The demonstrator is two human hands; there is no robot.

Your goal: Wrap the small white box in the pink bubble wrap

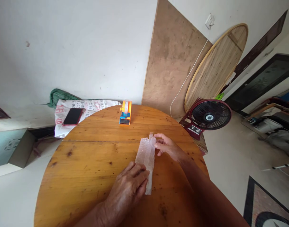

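A long, flattened piece of bubble wrap [146, 153] lies lengthwise in front of me on the round wooden table [87, 170]. A short strip of clear tape [150, 135] sticks out past its far end. My left hand [132, 181] is closed over the lower left part of the wrap, its fingers bent and pressed together on it. At the upper right edge is my right hand [167, 146], fingers apart, the tips beside or just touching the wrap near the tape. Whether anything is inside the wrap cannot be seen.
An orange and blue tape dispenser [126, 113] stands near the table's far edge. Beyond the left edge, a phone [73, 116] rests on a white printed sack [92, 105]. A dark red fan [209, 116] stands right of the table. A round wooden board [216, 63] leans on the wall.
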